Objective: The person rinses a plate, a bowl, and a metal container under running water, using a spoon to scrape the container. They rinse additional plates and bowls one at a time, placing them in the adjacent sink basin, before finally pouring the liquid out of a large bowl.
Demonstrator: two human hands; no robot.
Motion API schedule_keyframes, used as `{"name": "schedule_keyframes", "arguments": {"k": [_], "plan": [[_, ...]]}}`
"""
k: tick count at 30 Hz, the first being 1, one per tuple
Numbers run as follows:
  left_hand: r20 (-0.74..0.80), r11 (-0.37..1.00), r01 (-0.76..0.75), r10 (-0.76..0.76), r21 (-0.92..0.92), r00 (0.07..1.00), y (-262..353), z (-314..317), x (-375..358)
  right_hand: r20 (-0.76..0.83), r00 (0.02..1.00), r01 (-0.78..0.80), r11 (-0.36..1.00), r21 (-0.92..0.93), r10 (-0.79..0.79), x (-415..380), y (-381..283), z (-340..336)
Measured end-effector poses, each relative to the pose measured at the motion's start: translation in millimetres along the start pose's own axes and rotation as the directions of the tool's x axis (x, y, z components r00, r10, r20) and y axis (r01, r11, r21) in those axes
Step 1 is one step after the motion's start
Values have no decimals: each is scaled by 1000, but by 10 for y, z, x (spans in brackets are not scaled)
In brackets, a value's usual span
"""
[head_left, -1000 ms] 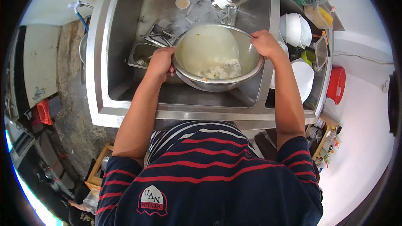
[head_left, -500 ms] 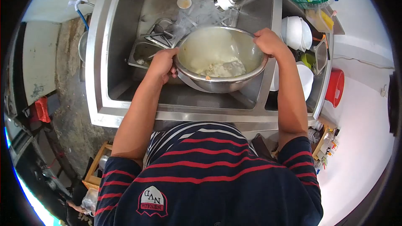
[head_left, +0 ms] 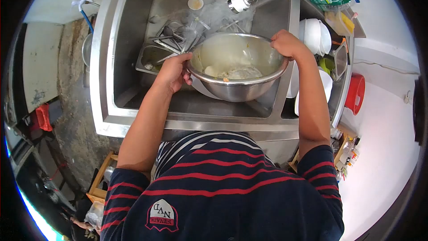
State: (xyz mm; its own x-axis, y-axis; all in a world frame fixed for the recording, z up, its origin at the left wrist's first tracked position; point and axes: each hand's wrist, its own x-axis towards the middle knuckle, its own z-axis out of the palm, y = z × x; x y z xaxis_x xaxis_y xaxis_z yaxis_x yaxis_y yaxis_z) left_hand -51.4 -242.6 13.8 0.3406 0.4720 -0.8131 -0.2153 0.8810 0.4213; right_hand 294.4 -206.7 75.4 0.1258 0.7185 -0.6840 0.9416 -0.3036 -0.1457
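A large steel mixing bowl (head_left: 240,90) is held up over the sink, its open top tilted towards the far side. Cloudy, whitish liquid (head_left: 243,72) with pale bits lies inside it. My left hand (head_left: 176,69) grips the rim at the left, thumb on top and fingers curled beneath. On the opposite side, my right hand (head_left: 289,45) is closed on the rim. Beyond the bowl, forks, spoons and other cutlery (head_left: 176,33) lie on the sink floor in cloudy water. Part of a white dish shows under the bowl's left side.
The steel sink (head_left: 133,118) surrounds the bowl. A flexible faucet with a white head (head_left: 238,3) reaches in from the upper right. A small cup (head_left: 195,3) and a metal tray (head_left: 149,58) sit in the basin. White bowls (head_left: 314,35) fill the right compartment, near a red basin (head_left: 355,93).
The bowl has shifted slightly nearer and to the right, both hands still on its rim. The liquid inside has sloshed, and the cutlery beyond is more exposed.
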Motion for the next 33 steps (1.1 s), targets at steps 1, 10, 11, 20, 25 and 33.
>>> {"name": "schedule_keyframes", "arguments": {"k": [1,10,11,20,25,33], "plan": [[0,1000,0,0,0,1000,4,10,-9,0,1000,0,1000,0,0,-7,-15,-11],[45,999,26,-25,-22,999,-5,14,-4,96,994,-39,998,-39,42,249,205,44],[38,999,24,-23,-22,999,-7,16,-1,59,997,57,998,-10,-57,407,395,138],[43,1000,8,-8,-11,999,-20,23,13,39,997,-62,998,31,61,111,7,-72],[28,1000,-4,4,0,1000,-40,16,46,13,1000,12,994,-106,-11,-38,-11,-10],[-28,963,-168,178,212,984,-65,4,99,-435,900,83,988,127,-20,-238,103,520]]}}
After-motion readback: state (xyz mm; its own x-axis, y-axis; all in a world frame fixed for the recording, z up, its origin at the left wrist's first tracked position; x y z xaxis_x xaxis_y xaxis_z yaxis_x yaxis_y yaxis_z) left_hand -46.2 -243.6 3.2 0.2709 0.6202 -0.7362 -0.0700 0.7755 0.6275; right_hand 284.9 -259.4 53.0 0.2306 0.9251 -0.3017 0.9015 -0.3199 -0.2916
